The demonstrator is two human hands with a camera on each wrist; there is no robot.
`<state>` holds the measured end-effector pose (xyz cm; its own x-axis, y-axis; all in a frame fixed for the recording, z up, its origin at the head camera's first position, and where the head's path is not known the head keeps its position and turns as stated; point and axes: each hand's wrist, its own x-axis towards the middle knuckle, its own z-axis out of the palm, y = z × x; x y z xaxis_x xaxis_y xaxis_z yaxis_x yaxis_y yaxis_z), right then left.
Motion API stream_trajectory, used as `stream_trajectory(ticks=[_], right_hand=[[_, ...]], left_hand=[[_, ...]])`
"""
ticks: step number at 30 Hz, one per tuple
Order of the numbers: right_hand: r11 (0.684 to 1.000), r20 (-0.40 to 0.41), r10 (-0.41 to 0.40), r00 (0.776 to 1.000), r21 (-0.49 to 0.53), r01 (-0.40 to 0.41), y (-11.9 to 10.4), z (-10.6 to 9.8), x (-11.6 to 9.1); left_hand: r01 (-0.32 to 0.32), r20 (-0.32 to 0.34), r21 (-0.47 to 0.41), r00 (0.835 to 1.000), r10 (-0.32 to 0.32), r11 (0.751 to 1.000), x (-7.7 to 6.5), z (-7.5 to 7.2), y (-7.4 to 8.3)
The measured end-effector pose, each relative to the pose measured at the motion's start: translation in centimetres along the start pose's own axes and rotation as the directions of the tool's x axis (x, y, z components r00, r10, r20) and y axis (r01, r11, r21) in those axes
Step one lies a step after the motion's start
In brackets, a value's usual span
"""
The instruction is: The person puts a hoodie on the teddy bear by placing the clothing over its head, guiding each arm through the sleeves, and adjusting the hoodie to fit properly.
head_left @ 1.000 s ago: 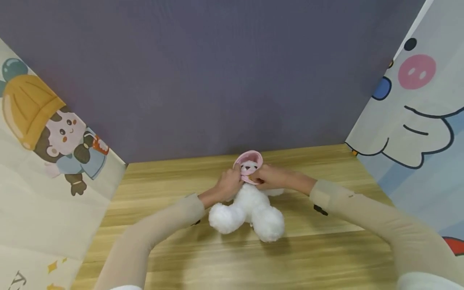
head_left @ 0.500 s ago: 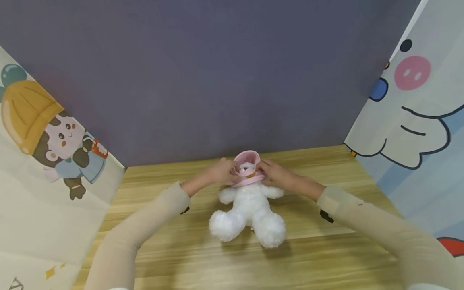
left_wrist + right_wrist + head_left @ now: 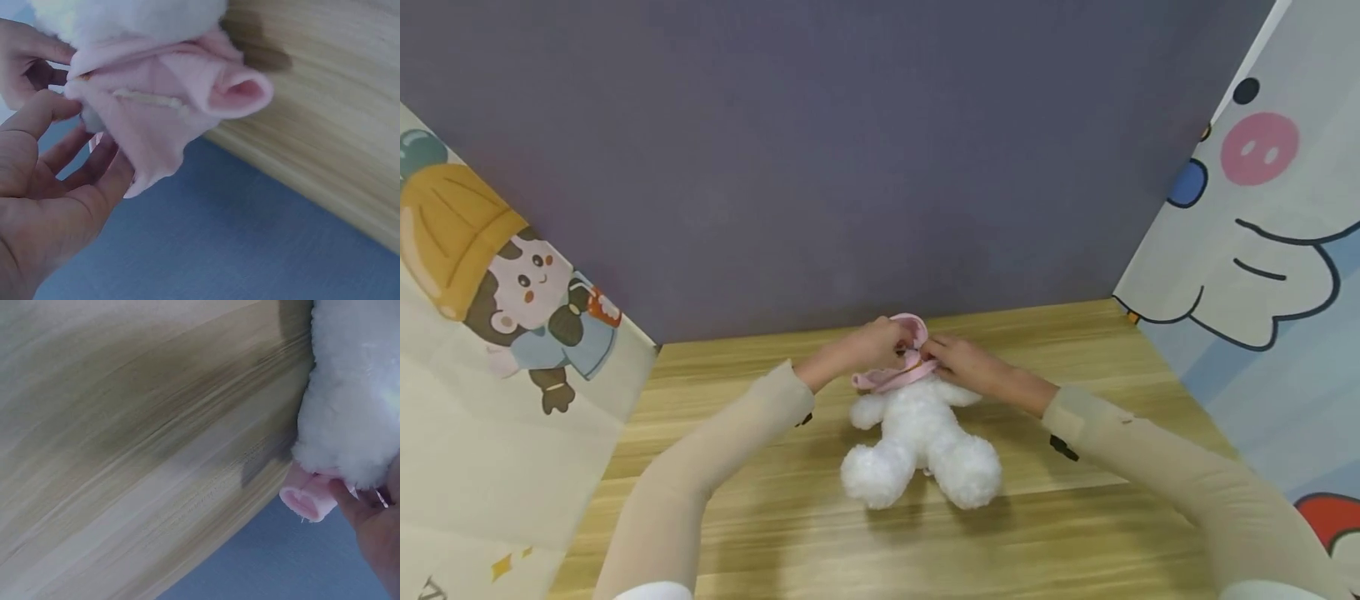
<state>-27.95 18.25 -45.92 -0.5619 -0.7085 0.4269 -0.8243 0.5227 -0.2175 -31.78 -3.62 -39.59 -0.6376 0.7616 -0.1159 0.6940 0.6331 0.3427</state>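
Observation:
A white plush toy (image 3: 921, 425) lies on its back on the wooden table, legs toward me. Bunched around its head and neck is a pink doll garment (image 3: 887, 379), which hides most of the face. My left hand (image 3: 876, 343) pinches the garment's edge near the head, thumb on one side and fingers beneath in the left wrist view. From the other side my right hand (image 3: 966, 365) holds the cloth by the neck with thumb and fingers. An open tube-like sleeve (image 3: 240, 94) sticks out, and a pale trim strip (image 3: 150, 99) shows on the fabric.
The wooden table (image 3: 1037, 517) ends at a dark grey-blue panel (image 3: 880, 167) just behind the toy's head. Cartoon-printed sheets stand at left (image 3: 460, 433) and right (image 3: 1292, 358).
My left hand has let the cloth go wide and regripped nearer the head's middle. The garment has slipped lower and spread left, covering more of the face; my right hand stays near the neck.

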Motion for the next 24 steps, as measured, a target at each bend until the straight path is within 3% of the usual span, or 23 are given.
stream_trajectory(ticks=[4,8,12,15,19,24], right_hand=[[0.999,-0.001,-0.032,0.999,0.019,0.032,0.2,-0.3,0.4],[0.994,0.093,-0.046,0.995,0.101,0.036,0.0,-1.1,0.6],[0.981,0.203,-0.054,0.978,0.195,0.014,-0.2,-2.0,0.5],[0.979,0.229,-0.031,0.973,0.205,-0.017,0.0,-1.9,0.2],[0.975,0.196,0.083,0.977,0.188,-0.120,0.4,-1.5,-0.7],[0.957,0.069,0.239,0.969,0.151,-0.247,1.1,-1.0,-1.9]], left_hand=[[0.088,0.024,0.010,0.996,-0.088,0.996,0.1,-0.4,0.4],[0.156,-0.006,0.000,0.988,-0.156,0.988,-0.1,0.1,0.1],[0.178,-0.086,0.009,0.980,-0.177,0.984,-0.6,0.6,-0.5],[0.161,-0.137,0.021,0.978,-0.157,0.987,-0.9,0.9,-0.8],[0.127,-0.119,0.058,0.986,-0.120,0.990,-1.0,1.1,-0.6],[0.154,-0.051,0.062,0.987,-0.151,0.986,-1.1,1.4,0.0]])
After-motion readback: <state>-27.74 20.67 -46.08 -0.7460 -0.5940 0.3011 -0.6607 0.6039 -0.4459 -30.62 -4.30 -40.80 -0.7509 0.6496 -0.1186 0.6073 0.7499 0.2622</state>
